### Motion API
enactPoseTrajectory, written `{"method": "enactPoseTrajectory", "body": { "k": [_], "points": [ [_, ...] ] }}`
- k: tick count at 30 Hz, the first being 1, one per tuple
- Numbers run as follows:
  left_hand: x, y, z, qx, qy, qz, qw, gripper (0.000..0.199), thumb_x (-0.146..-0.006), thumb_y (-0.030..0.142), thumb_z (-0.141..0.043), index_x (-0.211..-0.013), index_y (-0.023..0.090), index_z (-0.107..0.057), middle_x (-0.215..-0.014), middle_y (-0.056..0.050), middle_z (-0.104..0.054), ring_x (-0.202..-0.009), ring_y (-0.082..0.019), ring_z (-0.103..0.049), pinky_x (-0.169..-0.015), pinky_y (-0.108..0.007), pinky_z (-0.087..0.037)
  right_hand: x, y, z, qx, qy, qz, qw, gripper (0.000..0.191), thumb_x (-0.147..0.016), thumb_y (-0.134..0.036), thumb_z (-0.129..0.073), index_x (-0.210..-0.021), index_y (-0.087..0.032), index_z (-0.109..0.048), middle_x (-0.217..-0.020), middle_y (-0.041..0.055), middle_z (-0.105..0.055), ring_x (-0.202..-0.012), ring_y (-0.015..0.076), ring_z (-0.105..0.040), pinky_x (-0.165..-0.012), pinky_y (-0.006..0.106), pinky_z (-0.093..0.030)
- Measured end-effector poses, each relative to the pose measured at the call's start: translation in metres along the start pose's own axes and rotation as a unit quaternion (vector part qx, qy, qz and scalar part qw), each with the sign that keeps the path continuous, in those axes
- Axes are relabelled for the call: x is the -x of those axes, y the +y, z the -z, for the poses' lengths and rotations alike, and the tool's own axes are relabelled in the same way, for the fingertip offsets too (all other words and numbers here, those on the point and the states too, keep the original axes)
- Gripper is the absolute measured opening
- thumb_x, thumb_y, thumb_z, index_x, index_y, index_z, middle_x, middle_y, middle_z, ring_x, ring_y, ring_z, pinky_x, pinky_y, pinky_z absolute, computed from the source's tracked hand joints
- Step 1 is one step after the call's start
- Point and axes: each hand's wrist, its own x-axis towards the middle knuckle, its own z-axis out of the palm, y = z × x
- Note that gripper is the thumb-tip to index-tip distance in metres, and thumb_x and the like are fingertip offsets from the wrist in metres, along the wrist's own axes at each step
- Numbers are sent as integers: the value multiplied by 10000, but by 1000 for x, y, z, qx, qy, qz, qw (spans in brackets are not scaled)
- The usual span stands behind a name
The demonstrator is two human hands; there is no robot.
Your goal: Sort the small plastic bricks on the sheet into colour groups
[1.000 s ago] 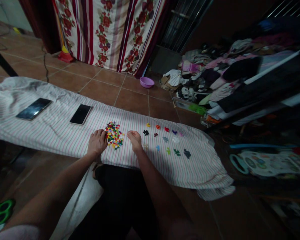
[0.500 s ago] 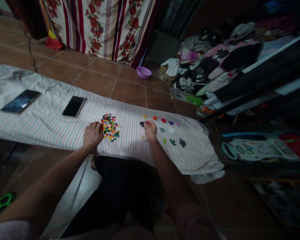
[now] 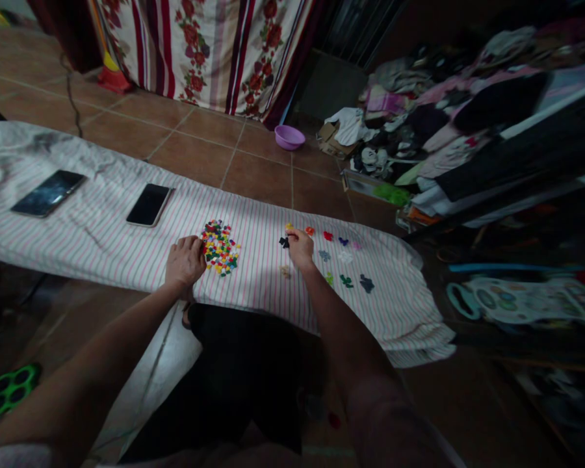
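A heap of small mixed-colour plastic pieces (image 3: 220, 250) lies on the striped cloth. My left hand (image 3: 185, 261) rests at the heap's left edge, fingers curled together, their tips hidden. To the right, my right hand (image 3: 301, 248) is pinched, with its fingertips between the black pieces (image 3: 284, 242) and the yellow pieces (image 3: 289, 226). Whatever sits in that pinch is too small to make out. Around it are little single-colour groups: orange (image 3: 310, 231), red (image 3: 327, 236), dark blue (image 3: 344, 241), grey (image 3: 324, 255), white (image 3: 345, 258), beige (image 3: 285, 272) and dark green (image 3: 346, 281).
Two dark-screened devices, a phone (image 3: 149, 205) and a larger tablet-like one (image 3: 49, 193), lie left on the cloth-covered surface (image 3: 102, 253). Beyond its far edge, a purple basin (image 3: 289, 137) stands on the tiled floor. Piled clothes (image 3: 394, 117) and a dark rack are at right.
My right hand has shifted slightly up, from beside the black pieces toward the yellow ones. My left hand stays at the heap. The whole view has shifted a little.
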Motion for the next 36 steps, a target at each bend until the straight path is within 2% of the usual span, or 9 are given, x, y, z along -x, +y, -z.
{"method": "enactPoseTrajectory", "body": {
  "k": [5,12,21,26,36],
  "points": [
    [0,0,0,4,-2,0,1000,307,-848,250,-414,-1116,172,-541,-1199,-135,-571,-1080,-309,-481,-842,-452,-390,-4,6,-3,41,-39,-1,998,284,-752,-111,-485,-853,-207,-732,-908,32,-715,-872,179,-624,-874,309,-444],
    [0,0,-1,-6,-1,-1,1000,295,-858,263,-413,-1109,175,-541,-1203,-128,-573,-1081,-306,-487,-836,-442,-393,-7,10,-4,62,-56,10,996,292,-765,-118,-486,-882,-201,-740,-922,41,-707,-880,175,-619,-878,304,-442],
    [0,-1,0,-12,3,-9,1000,284,-851,255,-426,-1093,167,-547,-1183,-123,-584,-1071,-300,-495,-834,-436,-400,-8,8,-4,22,-67,-29,997,336,-749,-110,-502,-991,-207,-714,-950,32,-729,-889,168,-662,-858,280,-488],
    [0,0,0,-14,6,-8,1000,275,-846,257,-439,-1083,173,-549,-1176,-118,-585,-1062,-298,-494,-829,-433,-399,-10,7,-4,21,-83,-38,996,305,-761,-116,-508,-973,-198,-713,-944,42,-729,-918,179,-667,-869,298,-500],
    [0,0,-1,-16,9,-6,1000,252,-870,262,-420,-1073,180,-543,-1152,-112,-582,-1044,-290,-489,-810,-423,-389,-10,14,-1,21,-85,-4,996,274,-763,-145,-499,-913,-201,-723,-952,38,-730,-932,178,-668,-902,316,-493]
  ]
}}
